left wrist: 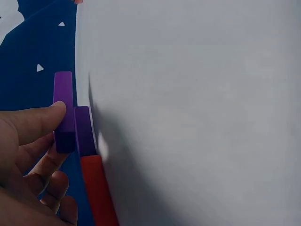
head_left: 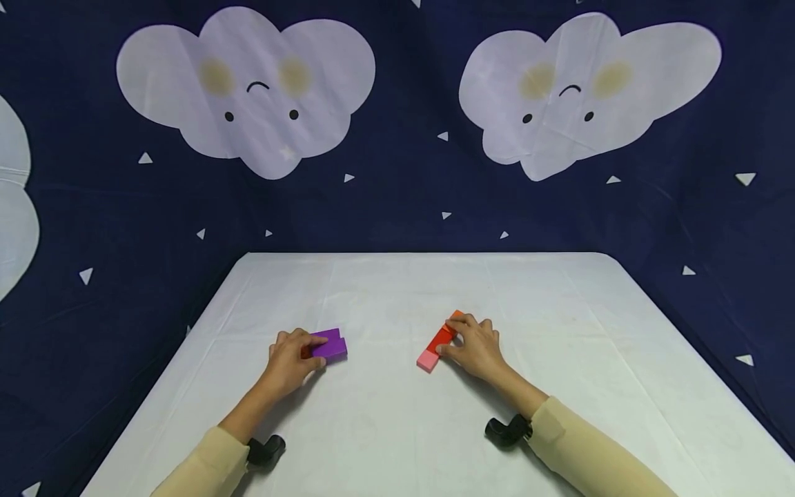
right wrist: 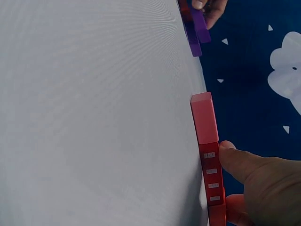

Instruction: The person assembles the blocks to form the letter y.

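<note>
My left hand [head_left: 290, 360] pinches a purple block [left wrist: 63, 87] between thumb and fingers. Against it lies a second purple block [left wrist: 84, 132], nearer the table in the left wrist view. A red block [left wrist: 98, 188] meets the end of that second one and is mostly hidden by the hand from above. My right hand [head_left: 477, 347] grips a red block [head_left: 439, 338] in a straight row, its thumb on the block's side. The row has a pink block [right wrist: 205, 120] at its near end and an orange block [head_left: 457, 315] at its far end, partly behind the fingers.
Both hands are over a white-covered table [head_left: 385, 414], with a stretch of cloth between the two block groups. Behind the far edge hangs a dark blue curtain [head_left: 410, 186] with clouds and triangles. Black wrist-worn devices [head_left: 267, 452] sit at the sleeve ends.
</note>
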Demonstrator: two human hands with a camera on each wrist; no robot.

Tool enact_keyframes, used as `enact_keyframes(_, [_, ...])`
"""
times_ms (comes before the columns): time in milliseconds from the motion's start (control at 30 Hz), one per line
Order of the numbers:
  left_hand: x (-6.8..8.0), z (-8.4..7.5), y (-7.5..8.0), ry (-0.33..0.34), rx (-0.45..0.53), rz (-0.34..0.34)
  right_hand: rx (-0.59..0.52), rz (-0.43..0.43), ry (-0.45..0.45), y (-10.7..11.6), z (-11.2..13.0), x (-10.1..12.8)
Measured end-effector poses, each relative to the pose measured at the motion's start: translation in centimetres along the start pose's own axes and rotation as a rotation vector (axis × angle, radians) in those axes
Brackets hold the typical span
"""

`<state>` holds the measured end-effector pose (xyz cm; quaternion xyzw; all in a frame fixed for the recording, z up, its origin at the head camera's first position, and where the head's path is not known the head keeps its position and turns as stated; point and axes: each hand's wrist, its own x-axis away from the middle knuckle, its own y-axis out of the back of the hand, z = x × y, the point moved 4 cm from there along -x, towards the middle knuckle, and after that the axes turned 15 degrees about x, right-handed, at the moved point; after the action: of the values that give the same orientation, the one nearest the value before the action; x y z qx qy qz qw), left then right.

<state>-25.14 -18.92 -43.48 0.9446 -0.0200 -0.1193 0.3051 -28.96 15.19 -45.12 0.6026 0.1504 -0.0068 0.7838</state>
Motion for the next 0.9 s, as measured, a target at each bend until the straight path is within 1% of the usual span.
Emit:
enact_keyframes(167, [-0.7,-0.7,-0.2,-0.005,0.046,0.009,-0.002,0.001,0.000,0.0,0.0,0.0])
enact_keyframes(267, [-1.0,-1.3,-0.4,-0.018,0.062,0.016,-0.002,-0.003,0.003,0.0,-0.1,0.1])
enact_keyframes(500, [-1.8,-2.3,-1.2,-0.017,0.089,0.033,-0.005,-0.012,0.004,0.0,-0.1,0.0])
enact_keyframes(900, [-3.3,-3.8,-3.9,-0.040,0.123,0.103,0.007,-0.012,0.007,-0.1,-0.3,0.0])
